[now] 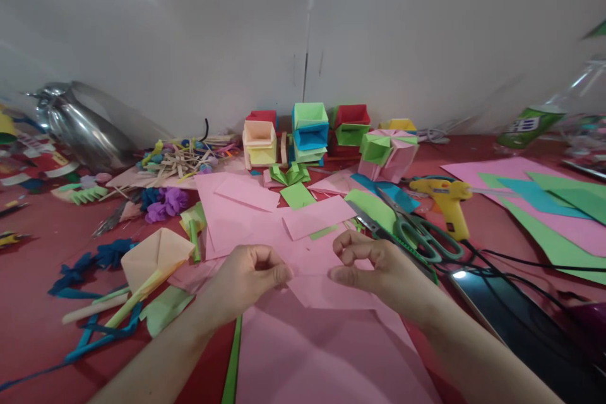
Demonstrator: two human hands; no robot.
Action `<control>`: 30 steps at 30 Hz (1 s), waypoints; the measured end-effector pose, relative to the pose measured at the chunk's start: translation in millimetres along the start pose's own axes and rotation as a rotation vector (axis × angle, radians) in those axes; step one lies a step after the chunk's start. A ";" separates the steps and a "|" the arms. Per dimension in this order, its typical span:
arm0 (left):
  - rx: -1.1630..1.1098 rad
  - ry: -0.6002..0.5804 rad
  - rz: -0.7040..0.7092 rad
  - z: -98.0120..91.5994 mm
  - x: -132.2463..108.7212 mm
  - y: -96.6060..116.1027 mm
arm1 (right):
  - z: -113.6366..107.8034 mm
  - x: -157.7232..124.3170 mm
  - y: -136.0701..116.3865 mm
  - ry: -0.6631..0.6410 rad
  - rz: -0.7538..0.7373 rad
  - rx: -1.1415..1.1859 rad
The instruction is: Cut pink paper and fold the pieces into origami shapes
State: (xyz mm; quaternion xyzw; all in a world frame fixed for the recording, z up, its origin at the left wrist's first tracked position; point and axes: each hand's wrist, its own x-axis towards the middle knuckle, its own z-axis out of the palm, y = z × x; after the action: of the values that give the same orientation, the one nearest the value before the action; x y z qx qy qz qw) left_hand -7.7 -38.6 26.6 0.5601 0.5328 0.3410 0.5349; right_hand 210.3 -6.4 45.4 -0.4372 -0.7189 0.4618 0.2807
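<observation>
Both of my hands are over a pink sheet of paper (331, 293) with a crease line and straight edges. My left hand (250, 278) has thumb and forefinger pinched together at the sheet's left corner. My right hand (374, 265) is curled loosely at its right side, the thumb over the paper and a gap between thumb and fingertips. Beneath lies a larger pink sheet (326, 360). Just beyond the hands is a folded pink strip (322, 218). Green-handled scissors (421, 237) lie beside my right hand.
Folded paper boxes (310, 132) stand stacked at the back. A yellow glue gun (442, 202), a black phone (516, 328) and cables lie right, with coloured sheets (558, 202) beyond. Left are paper flowers (165, 202), a peach paper piece (158, 255) and a steel jug (85, 126).
</observation>
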 end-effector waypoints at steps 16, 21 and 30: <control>-0.002 0.034 0.060 13.0 -5.6 3.4 | 13.5 -4.2 -2.4 -0.061 -0.070 -0.036; -0.040 0.008 0.067 18.8 -7.0 1.7 | 17.9 -6.1 -3.6 -0.041 -0.074 -0.132; -0.064 -0.019 0.077 17.9 -4.8 -6.4 | 17.0 -6.7 -7.0 -0.087 -0.060 -0.128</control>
State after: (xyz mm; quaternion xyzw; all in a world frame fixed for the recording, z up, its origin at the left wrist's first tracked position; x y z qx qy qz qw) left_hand 6.9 -48.4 17.8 0.5660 0.4944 0.3728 0.5442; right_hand 197.1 -20.8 44.7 -0.4119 -0.7714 0.4246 0.2344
